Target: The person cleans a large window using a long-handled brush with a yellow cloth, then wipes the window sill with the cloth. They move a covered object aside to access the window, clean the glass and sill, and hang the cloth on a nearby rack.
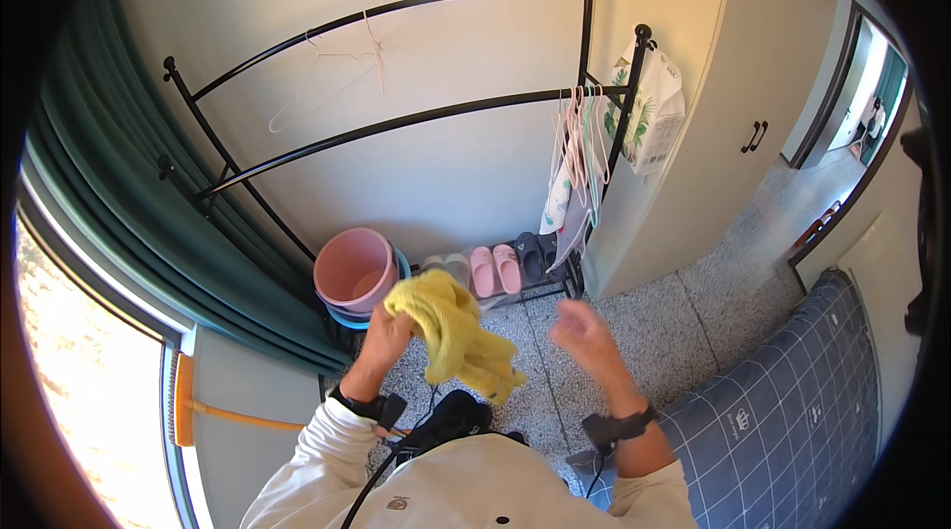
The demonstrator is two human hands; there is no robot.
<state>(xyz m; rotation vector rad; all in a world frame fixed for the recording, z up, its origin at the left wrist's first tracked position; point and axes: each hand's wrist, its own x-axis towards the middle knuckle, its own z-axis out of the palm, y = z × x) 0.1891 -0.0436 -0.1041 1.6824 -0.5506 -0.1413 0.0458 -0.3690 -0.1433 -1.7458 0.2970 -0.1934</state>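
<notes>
My left hand grips a yellow fluffy cloth by its left end, and the rest of it hangs in folds toward the right above the floor. To the right of the cloth, my right hand is raised in the air, slightly blurred and holding nothing. Its fingers are loosely bent and a little apart. Just beyond the left hand stands a pink plastic bucket, set in a blue basin.
A black metal clothes rack carries several hangers. Below are pink slippers and dark clogs on a low shoe rack. A broom leans at the left near a green curtain. A checked bed cover lies right.
</notes>
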